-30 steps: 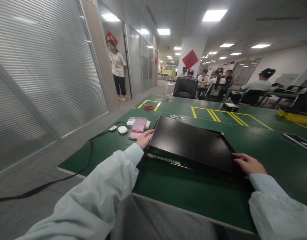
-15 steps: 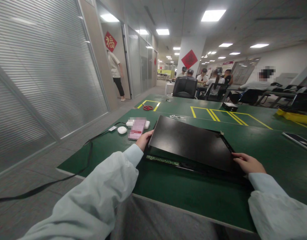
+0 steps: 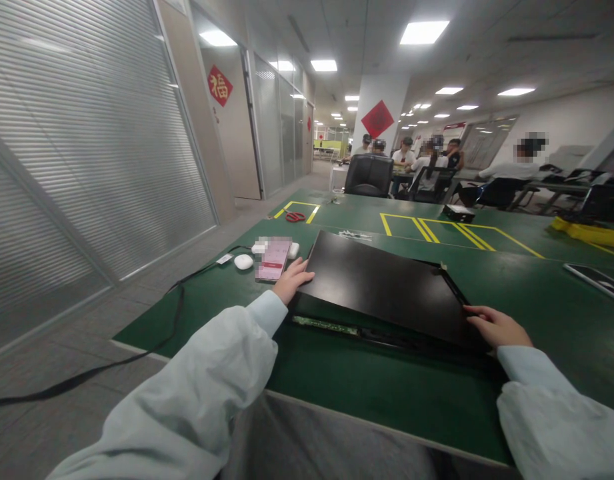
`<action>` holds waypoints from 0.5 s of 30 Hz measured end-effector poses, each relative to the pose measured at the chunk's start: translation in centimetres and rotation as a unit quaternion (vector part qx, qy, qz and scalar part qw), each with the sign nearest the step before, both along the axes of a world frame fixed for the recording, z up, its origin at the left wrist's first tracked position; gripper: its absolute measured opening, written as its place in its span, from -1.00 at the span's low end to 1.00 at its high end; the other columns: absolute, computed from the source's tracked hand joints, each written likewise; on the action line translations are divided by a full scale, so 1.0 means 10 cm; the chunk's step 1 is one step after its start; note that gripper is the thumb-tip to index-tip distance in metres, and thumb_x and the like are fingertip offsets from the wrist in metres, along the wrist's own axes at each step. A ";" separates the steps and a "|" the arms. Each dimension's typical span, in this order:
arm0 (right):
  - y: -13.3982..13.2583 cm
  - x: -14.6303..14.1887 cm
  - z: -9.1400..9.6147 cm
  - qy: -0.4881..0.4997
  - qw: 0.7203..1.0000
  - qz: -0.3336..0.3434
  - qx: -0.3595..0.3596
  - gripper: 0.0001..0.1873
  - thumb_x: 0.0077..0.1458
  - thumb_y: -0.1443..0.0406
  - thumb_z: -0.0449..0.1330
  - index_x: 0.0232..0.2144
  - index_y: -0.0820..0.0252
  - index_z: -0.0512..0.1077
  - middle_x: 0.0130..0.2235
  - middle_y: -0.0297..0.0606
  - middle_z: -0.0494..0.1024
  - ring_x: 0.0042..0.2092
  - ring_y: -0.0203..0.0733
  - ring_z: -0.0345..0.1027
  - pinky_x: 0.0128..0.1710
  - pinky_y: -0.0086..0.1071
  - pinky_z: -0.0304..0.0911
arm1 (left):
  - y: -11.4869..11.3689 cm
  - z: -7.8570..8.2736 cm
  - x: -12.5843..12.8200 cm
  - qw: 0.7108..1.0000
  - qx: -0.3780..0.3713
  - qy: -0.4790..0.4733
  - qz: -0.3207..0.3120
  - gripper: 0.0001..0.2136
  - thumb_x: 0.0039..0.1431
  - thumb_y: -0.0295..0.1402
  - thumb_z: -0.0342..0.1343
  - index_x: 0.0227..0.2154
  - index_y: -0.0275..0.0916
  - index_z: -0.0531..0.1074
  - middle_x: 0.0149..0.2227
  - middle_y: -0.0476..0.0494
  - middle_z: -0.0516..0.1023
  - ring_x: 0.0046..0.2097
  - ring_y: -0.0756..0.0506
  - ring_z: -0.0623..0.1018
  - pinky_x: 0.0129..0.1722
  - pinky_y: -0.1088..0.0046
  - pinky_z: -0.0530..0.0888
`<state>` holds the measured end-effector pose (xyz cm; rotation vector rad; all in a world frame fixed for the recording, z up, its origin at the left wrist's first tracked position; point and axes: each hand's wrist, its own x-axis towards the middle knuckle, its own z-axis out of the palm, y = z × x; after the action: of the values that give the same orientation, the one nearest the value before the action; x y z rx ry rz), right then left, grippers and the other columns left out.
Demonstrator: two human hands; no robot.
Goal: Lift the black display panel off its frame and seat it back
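Note:
A flat black screen panel (image 3: 381, 280) lies askew and tilted over a dark frame (image 3: 449, 283) on the green table. Below its near edge, a narrow green circuit board (image 3: 327, 325) shows in the frame. My left hand (image 3: 291, 281) rests at the panel's left edge, fingers stretched out and thumb apart on the black surface. At the right end, my right hand (image 3: 499, 327) pinches the panel's edge between thumb and fingers. The panel's underside is hidden.
Left of the panel are a phone (image 3: 273, 259), a white rounded case (image 3: 243, 262) and a black strap (image 3: 179, 313). Farther off lie red scissors (image 3: 295, 217), small tools (image 3: 355, 235) and a black box (image 3: 459, 213). Another phone (image 3: 597, 280) is at right. People sit beyond.
My left hand has shifted from gripping the panel's left edge to laying its fingers and thumb over it. My right hand keeps its hold. A person in the doorway has gone from view.

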<state>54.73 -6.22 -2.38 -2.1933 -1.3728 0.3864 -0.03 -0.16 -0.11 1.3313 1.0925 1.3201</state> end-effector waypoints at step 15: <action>-0.06 -0.16 0.07 0.034 0.996 -0.068 0.035 -0.47 0.10 -0.05 0.18 -0.05 0.05 0.71 0.07 0.12 0.75 0.16 0.39 0.60 0.13 0.02 0.45 | -0.11 0.14 0.01 0.996 0.069 0.008 -0.048 -0.27 0.01 -0.09 0.42 0.30 -0.13 0.70 0.65 -0.16 0.29 0.72 -0.51 -0.01 0.70 0.05 0.01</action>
<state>53.13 -6.81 -1.68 -2.1810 -1.1755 0.3529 0.02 -1.26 1.28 1.4786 0.9498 1.3349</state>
